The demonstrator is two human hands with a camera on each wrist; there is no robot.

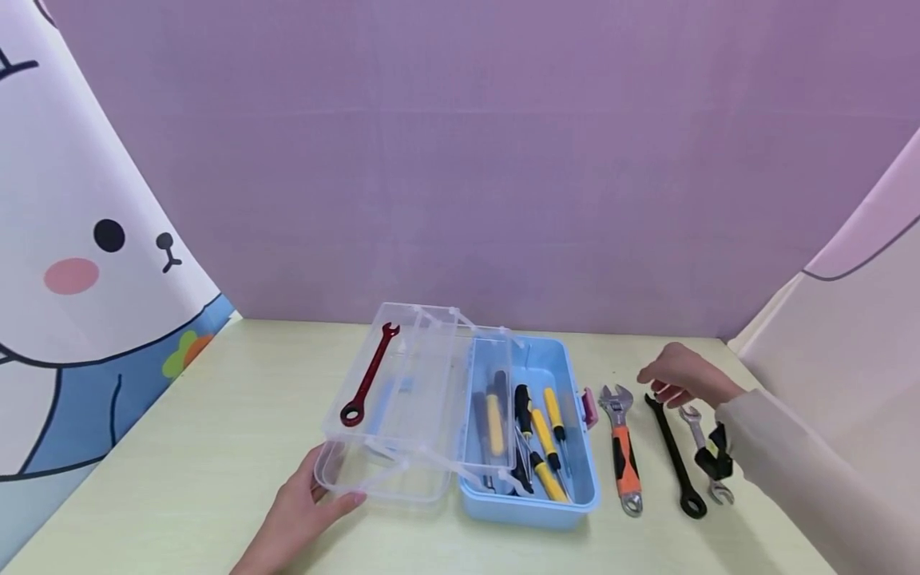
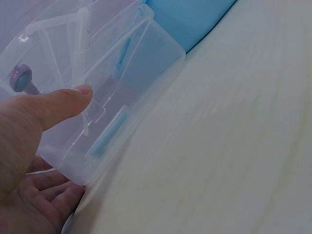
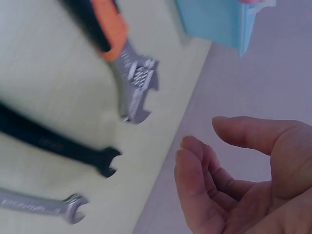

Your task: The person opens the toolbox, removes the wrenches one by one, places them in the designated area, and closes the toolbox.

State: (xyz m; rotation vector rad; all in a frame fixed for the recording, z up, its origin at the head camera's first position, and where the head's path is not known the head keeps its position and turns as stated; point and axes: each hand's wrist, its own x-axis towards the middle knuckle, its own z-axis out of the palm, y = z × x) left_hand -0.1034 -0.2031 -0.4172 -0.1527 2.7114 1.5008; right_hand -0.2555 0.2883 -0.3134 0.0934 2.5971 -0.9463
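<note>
A light blue toolbox [image 1: 532, 515] stands open, with its clear lid [image 1: 424, 501] folded out to the left. My left hand [image 1: 305, 495] grips the lid's near-left corner; in the left wrist view the thumb [image 2: 63, 105] lies over the clear plastic. A dark red combination wrench [image 1: 370, 375] lies in the clear tray [image 1: 431, 399] above the lid. My right hand [image 1: 686, 375] hovers with loosely bent fingers and holds nothing. Below it are a black combination wrench [image 1: 676, 455] and a silver wrench [image 1: 693, 427]. To their left lies an orange-and-black adjustable wrench [image 1: 625, 463].
Several yellow-and-black screwdrivers [image 1: 544, 431] lie inside the blue box, some seen through a clear tray. A pink latch [image 1: 589, 407] sticks out on the box's right side. A purple cloth wall [image 1: 489, 176] rises behind the pale table [image 1: 216, 447].
</note>
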